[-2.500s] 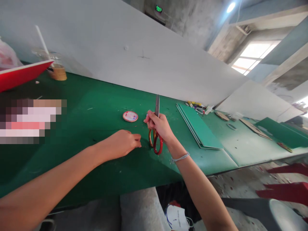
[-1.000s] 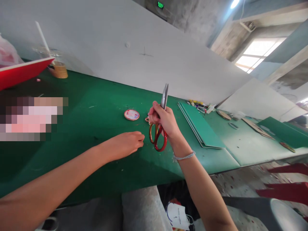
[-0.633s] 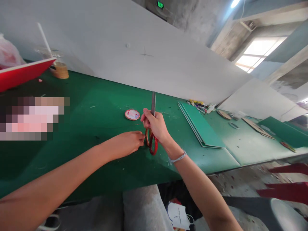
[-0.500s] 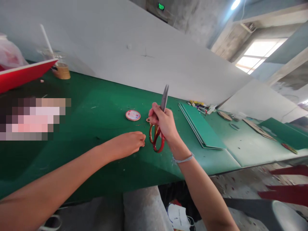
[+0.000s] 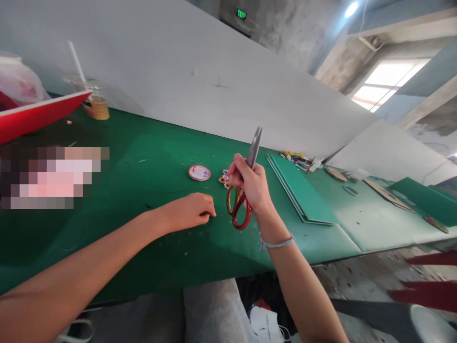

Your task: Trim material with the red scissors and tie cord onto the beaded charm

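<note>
My right hand (image 5: 250, 181) is wrapped round a pair of scissors (image 5: 254, 147) with red and amber handles. Their blades point up and away, closed or nearly so, above the green tabletop. To the left and lower, my left hand (image 5: 195, 209) has its fingers curled together over the table; whatever may be in them is hidden. A small flower-shaped piece with a pink pattern (image 5: 223, 179) lies just left of my right hand, partly covered by it. Beyond my left hand rests an oval white piece with a red rim (image 5: 199, 173).
Green boards (image 5: 300, 190) lie stacked to the right, with assorted small tools (image 5: 298, 159) behind them. A white panel (image 5: 160, 71) bounds the back of the green table (image 5: 143, 257). At far left are a red board (image 5: 46, 112) and a cup with a straw (image 5: 96, 107).
My right hand has moved a little to the right with the scissors, uncovering more of the pink patterned piece. My left hand stays nearly in place. The whole view has shifted slightly.
</note>
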